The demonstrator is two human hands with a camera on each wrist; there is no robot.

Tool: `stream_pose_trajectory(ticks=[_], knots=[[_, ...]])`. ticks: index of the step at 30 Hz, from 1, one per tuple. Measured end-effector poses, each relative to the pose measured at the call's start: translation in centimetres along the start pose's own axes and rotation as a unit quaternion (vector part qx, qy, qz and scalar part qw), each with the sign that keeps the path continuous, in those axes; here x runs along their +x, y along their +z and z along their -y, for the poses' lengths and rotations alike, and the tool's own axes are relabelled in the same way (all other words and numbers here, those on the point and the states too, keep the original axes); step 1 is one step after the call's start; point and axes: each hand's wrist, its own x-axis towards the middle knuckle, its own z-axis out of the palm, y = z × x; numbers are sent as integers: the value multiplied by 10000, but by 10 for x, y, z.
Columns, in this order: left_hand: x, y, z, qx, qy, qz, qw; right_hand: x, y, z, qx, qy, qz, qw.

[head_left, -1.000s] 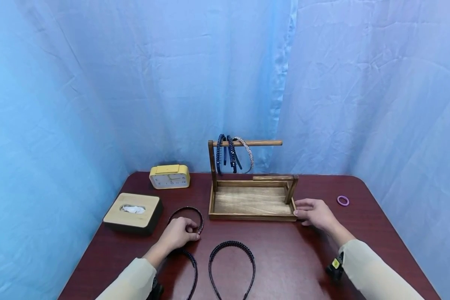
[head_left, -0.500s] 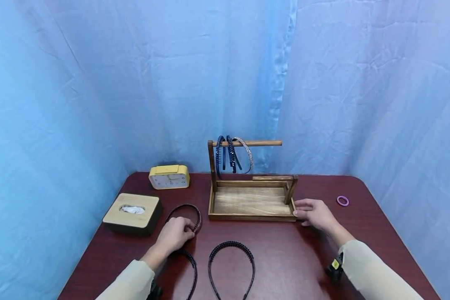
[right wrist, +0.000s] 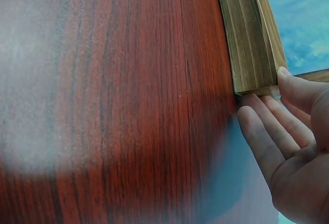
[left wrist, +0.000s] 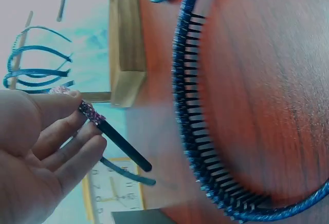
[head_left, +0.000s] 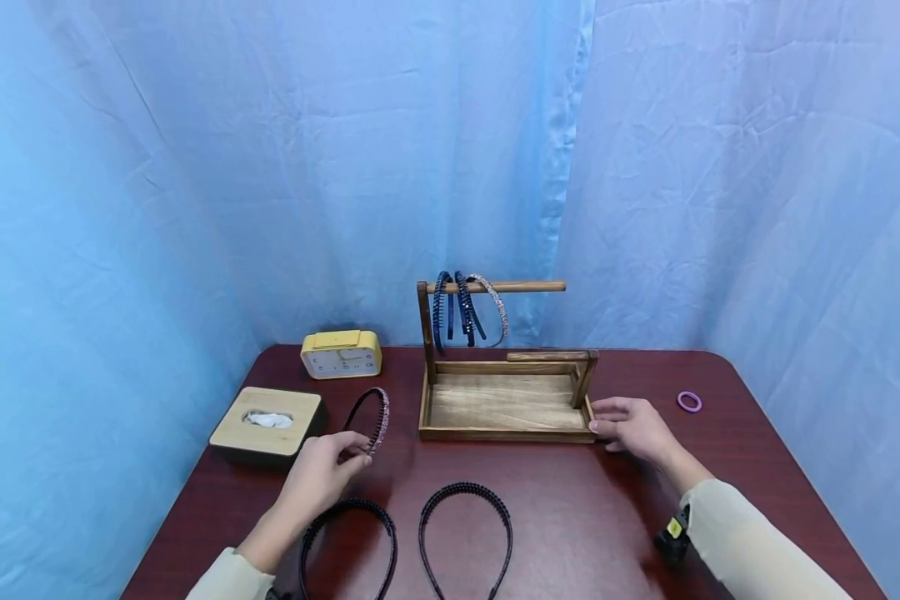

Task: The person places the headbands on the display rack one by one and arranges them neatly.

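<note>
In the head view my left hand (head_left: pixel 317 473) pinches a pink-glitter headband (head_left: pixel 382 421) between thumb and fingers, its arch tipped up above the table. The left wrist view shows the glitter part (left wrist: pixel 92 113) at my fingertips and its dark ends pointing away. My right hand (head_left: pixel 633 429) grips the right front corner of a wooden headband stand (head_left: pixel 506 435), thumb on the rim (right wrist: pixel 280 77) and fingers against the outer side. Several headbands (head_left: pixel 462 308), dark ones and a glittery one, hang on the stand's upper bar. Two black toothed headbands (head_left: pixel 465 487) (head_left: pixel 367 506) lie in front.
A tissue box (head_left: pixel 266 421) stands at the left of the table, with a yellow clock (head_left: pixel 341 354) behind it. On the far right lies a purple ring (head_left: pixel 688 402). The stand has a shorter, lower bar (head_left: pixel 547 357) on its right, and blue curtains (head_left: pixel 345 167) surround the table.
My left hand has drawn back to the left and lifted the glitter headband from lying on the table to a raised, tilted pose. My right hand stays at the stand's corner.
</note>
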Motion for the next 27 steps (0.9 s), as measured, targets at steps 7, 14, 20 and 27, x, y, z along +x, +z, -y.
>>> stream_pose_trajectory(ticks=[7,14,20,27], knots=[[-9,-10,-24,-863,425,-55,9953,0,-3,-2,-12,20,-30,10000],[-3,1,-51,-1373,1446,111,9799,-2,-2,-3,-1,35,-58,10000],[11,22,-75,-1740,1451,261,9736,-2,-2,-3,58,-35,-67,10000],[24,43,-98,-2500,1243,484,9590,-2,1,0,186,-191,-11,9996]])
